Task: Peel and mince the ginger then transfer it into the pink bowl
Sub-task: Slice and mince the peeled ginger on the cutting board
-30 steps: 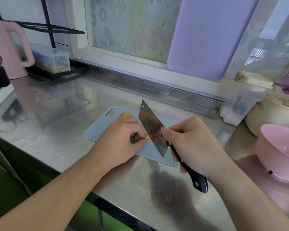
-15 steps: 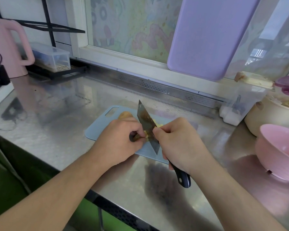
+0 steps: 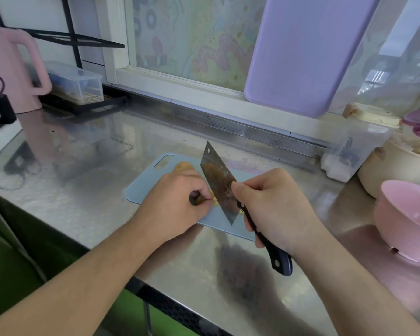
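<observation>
On the steel counter lies a light blue cutting board [image 3: 146, 185]. My left hand [image 3: 172, 202] curls over a piece of ginger [image 3: 183, 166] and holds it down on the board; only its far tan end and a yellow cut bit by my fingers show. My right hand [image 3: 274, 207] grips a cleaver [image 3: 217, 185] by its dark handle, thumb against the blade. The blade stands on edge right beside my left fingertips. The pink bowl [image 3: 407, 221] sits at the right edge of the counter, apart from the board.
A cream pot [image 3: 386, 170] and a clear container [image 3: 347, 161] stand behind the pink bowl. A purple board [image 3: 306, 52] leans on the window. At far left are a pink jug [image 3: 12, 69], a clear box [image 3: 83, 86] and a black rack. The counter's front edge runs below my forearms.
The cleaver came down toward the ginger half a second ago and has since lifted and tilted back, with my right hand shifting right. My left hand stays on the ginger.
</observation>
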The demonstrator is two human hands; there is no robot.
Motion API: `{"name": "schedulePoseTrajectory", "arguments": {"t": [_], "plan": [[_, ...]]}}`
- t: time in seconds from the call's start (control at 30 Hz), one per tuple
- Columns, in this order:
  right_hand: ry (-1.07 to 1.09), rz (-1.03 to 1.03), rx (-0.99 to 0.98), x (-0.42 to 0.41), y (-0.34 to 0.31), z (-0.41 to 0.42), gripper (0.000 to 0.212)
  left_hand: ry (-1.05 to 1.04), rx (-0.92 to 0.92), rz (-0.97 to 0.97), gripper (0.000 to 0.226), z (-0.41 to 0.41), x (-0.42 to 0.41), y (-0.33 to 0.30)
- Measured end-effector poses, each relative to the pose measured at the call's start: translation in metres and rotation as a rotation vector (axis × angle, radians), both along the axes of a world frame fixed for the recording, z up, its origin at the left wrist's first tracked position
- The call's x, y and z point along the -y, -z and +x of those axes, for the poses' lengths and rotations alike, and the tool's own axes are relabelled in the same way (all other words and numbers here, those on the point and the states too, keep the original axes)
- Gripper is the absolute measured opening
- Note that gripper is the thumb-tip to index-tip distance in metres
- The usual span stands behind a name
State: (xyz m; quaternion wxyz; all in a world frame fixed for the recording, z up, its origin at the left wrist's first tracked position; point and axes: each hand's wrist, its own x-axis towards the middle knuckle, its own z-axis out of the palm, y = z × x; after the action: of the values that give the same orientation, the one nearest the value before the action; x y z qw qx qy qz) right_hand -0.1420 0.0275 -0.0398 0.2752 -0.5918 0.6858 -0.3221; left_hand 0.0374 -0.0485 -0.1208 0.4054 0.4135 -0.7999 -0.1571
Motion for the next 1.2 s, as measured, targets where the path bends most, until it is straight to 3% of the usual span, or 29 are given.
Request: {"name": "schedulePoseTrajectory", "arguments": {"t": [0.33,1.2], "plan": [[-0.003,0.082,-0.056,-0.004,-0.006,0.002,0.044,-0.002,0.003,-0.003,0.012,-0.001,0.000,-0.001],[0.002,0.008,-0.008,-0.005,-0.003,0.001,0.049,-0.006,0.031,-0.011,0.017,-0.003,0.001,0.001]]}}
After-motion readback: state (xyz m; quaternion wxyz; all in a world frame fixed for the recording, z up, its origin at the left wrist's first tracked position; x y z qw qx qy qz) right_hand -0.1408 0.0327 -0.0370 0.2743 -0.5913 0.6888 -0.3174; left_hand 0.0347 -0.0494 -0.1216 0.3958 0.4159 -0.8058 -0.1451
